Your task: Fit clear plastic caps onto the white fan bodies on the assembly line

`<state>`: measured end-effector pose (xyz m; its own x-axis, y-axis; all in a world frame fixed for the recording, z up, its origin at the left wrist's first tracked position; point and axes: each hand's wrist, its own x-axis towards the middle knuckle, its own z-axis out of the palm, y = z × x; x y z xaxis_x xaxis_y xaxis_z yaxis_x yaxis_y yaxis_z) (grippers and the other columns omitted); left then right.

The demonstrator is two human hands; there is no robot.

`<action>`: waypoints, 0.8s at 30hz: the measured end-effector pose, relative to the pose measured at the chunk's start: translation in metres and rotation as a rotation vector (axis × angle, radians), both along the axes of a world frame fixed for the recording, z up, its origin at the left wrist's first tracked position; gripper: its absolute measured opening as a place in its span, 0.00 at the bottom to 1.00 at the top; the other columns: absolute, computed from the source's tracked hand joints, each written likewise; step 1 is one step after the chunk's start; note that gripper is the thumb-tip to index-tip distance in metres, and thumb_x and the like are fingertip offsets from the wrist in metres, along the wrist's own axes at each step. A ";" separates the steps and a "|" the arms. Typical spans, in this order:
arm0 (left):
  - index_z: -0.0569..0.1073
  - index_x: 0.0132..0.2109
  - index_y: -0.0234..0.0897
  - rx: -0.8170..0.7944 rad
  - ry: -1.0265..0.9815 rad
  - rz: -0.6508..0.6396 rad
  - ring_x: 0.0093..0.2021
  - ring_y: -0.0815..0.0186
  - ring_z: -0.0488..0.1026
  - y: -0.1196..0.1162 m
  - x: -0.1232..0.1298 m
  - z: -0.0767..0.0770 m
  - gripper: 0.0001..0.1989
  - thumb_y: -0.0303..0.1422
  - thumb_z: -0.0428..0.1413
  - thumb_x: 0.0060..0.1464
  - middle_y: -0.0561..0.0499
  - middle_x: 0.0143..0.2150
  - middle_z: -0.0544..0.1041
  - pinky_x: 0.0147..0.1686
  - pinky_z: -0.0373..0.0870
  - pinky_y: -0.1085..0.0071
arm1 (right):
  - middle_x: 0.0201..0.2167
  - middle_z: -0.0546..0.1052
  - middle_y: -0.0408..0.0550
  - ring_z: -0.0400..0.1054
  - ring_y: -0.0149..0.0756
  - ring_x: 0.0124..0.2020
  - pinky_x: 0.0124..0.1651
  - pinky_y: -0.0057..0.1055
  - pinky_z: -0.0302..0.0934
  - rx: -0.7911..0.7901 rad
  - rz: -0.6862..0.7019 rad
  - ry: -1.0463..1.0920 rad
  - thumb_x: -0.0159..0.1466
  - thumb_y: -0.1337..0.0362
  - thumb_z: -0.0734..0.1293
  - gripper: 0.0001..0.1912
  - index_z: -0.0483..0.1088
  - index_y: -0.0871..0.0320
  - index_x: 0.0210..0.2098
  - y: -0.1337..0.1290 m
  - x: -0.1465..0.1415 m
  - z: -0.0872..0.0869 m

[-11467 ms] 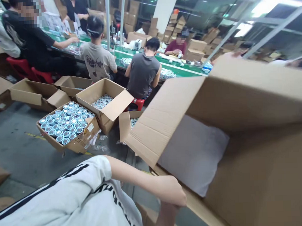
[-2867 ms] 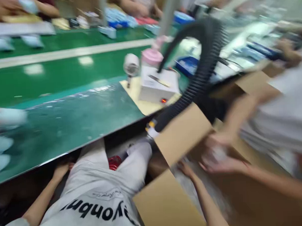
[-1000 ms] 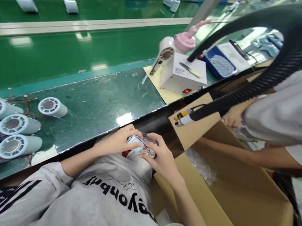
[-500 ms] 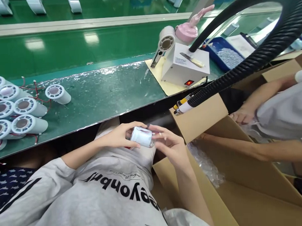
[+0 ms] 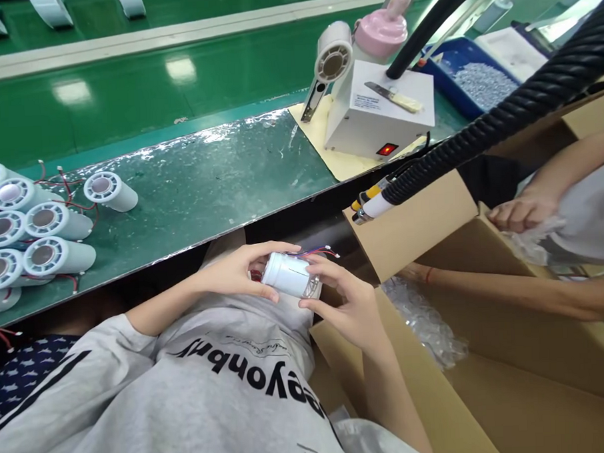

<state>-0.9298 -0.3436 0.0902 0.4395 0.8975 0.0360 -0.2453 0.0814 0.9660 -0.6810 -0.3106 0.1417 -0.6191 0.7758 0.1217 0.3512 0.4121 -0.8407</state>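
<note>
Over my lap, a pale blue cylindrical fan housing (image 5: 286,275) lies sideways between my hands. My left hand (image 5: 242,272) is closed around its left end, thumb below and fingers over the top. The right end, which looks clear or openwork, is pinched by my right hand (image 5: 346,297) between thumb and fingers. Thin red and dark wires (image 5: 319,251) with small white connectors stick out above the housing. On the bench to the left, several similar housings (image 5: 58,256) lie with vented round ends facing me, and one (image 5: 111,191) lies apart from the group.
A white box (image 5: 380,116) with a lit red switch and a knife (image 5: 394,97) on top stands on the bench. Before it hangs a screwdriver (image 5: 371,207) beside a black corrugated hose (image 5: 478,132). Right are an open carton (image 5: 534,396), clear plastic pieces (image 5: 429,324) and a co-worker's hands (image 5: 524,211).
My right hand has shifted slightly, and the wires with connectors now show above the housing. The view has turned a little. The co-worker's upper hand has moved.
</note>
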 end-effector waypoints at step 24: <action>0.73 0.67 0.47 0.276 0.105 0.031 0.64 0.52 0.74 -0.002 -0.005 0.006 0.37 0.37 0.72 0.50 0.41 0.66 0.75 0.60 0.75 0.59 | 0.37 0.81 0.45 0.75 0.34 0.33 0.35 0.29 0.75 -0.617 -0.100 0.253 0.60 0.47 0.79 0.22 0.75 0.52 0.45 0.002 -0.011 0.000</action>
